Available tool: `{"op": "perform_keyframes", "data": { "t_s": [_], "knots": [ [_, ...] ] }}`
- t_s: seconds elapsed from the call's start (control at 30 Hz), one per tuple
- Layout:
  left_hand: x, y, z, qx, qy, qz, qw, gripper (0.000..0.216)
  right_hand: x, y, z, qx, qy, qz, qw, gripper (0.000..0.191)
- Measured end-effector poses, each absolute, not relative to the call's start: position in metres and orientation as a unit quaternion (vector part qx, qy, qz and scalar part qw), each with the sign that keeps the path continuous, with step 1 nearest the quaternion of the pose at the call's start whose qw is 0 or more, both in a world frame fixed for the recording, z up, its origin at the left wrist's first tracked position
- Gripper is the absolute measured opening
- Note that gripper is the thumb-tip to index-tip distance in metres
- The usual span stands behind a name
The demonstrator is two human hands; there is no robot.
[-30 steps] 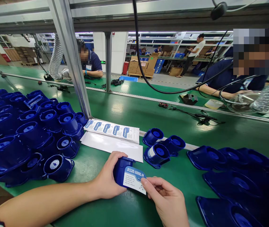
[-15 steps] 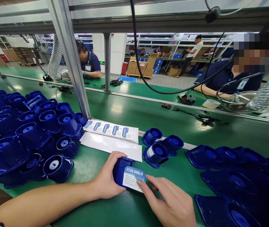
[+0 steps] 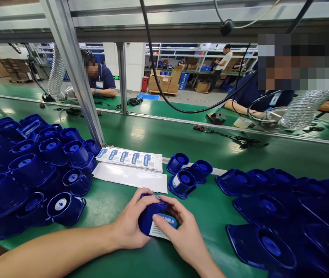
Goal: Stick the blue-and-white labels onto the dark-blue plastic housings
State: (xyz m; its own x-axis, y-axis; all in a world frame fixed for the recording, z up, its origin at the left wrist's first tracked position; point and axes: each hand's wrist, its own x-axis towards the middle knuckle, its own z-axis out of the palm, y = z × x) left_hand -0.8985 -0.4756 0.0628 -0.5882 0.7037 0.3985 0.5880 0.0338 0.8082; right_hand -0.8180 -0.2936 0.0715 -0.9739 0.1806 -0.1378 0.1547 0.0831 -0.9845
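My left hand [image 3: 129, 226] grips a dark blue plastic housing [image 3: 149, 217] on the green bench [image 3: 118, 266], fingers wrapped round its left side. A white and blue label [image 3: 160, 231] sits on the housing's near face. My right hand [image 3: 181, 231] lies over the housing and label from the right, fingers curled and pressing on them. A sheet of the same labels [image 3: 129, 158] lies just behind, on top of a blank white backing sheet [image 3: 129, 177].
A heap of several blue housings [image 3: 25, 166] fills the left. Three more [image 3: 187, 175] stand behind my hands, and wide blue housings [image 3: 268, 216] crowd the right. A metal post [image 3: 74, 77] rises at the left. Other people work across the green belt.
My right hand went from holding the label by its corner to pressing it flat, then closed over the housing. The view has shifted slightly right.
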Motion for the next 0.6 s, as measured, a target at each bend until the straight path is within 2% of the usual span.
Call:
{"op": "perform_keyframes", "data": {
  "t_s": [0.33, 0.6],
  "knots": [
    [-0.902, -0.475, 0.062, 0.439, 0.713, 0.541, 0.075, 0.093, -0.809, -0.3, 0.08, -0.119, -0.775, 0.621, -0.018, 0.082],
    [-0.899, -0.476, 0.067, 0.473, 0.725, 0.498, 0.06, 0.075, -0.818, -0.29, 0.082, -0.123, -0.676, 0.727, -0.018, 0.059]
  ]
}}
